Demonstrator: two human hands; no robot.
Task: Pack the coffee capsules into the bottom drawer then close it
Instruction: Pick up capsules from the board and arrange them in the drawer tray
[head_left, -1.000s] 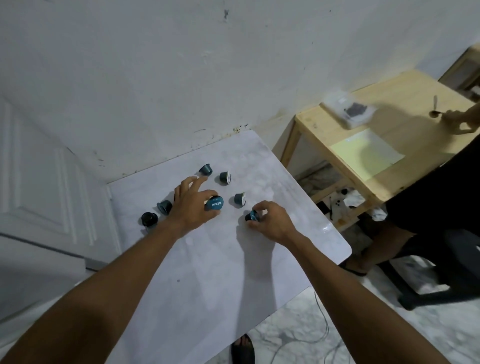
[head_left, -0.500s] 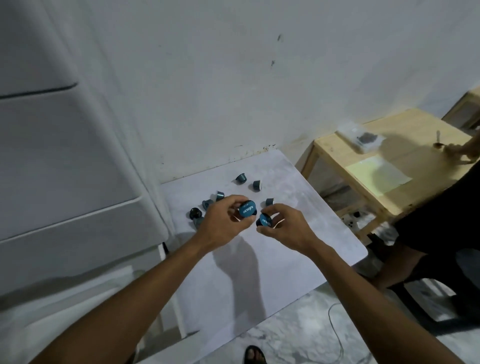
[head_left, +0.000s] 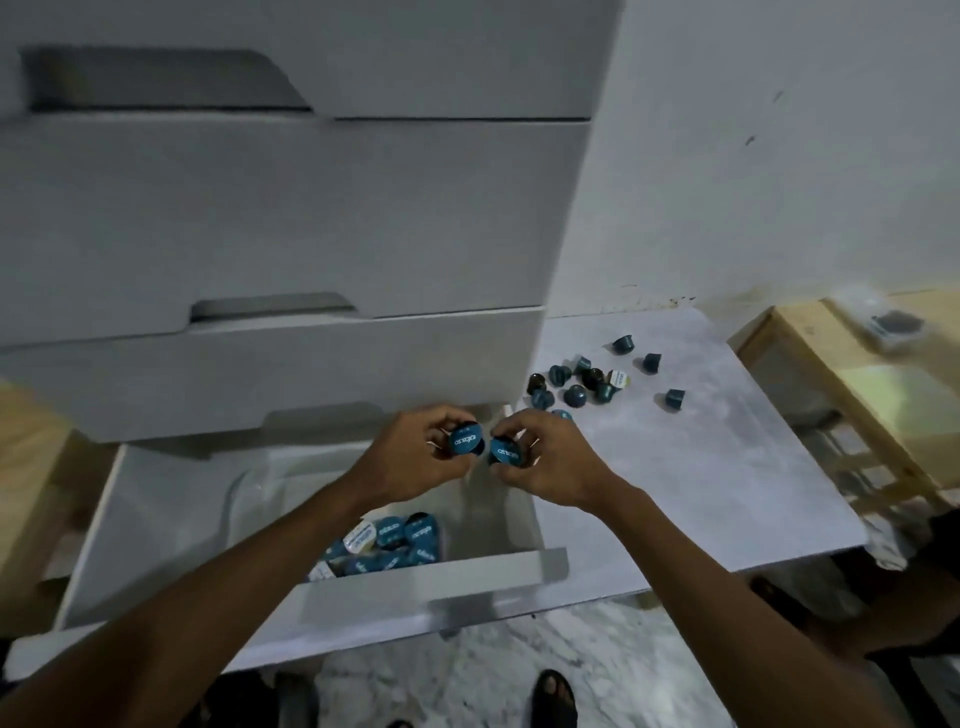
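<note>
My left hand grips a blue coffee capsule, lid facing me. My right hand grips another blue capsule right beside it. Both hands hover over the back right part of the open bottom drawer of a white drawer unit. Inside the drawer, near its front wall, lies a heap of several blue capsules with a white-lidded one among them. Several more capsules are scattered on the white marble-look tabletop to the right of the unit.
Two closed white drawers rise above the open one. A wooden table with a clear packet stands at the right. Another person's dark clothing shows at the right edge. My sandalled foot rests on the marble floor below.
My view has swung left and down from the tabletop to the open drawer. Both hands have carried their capsules left, from over the table to above the drawer.
</note>
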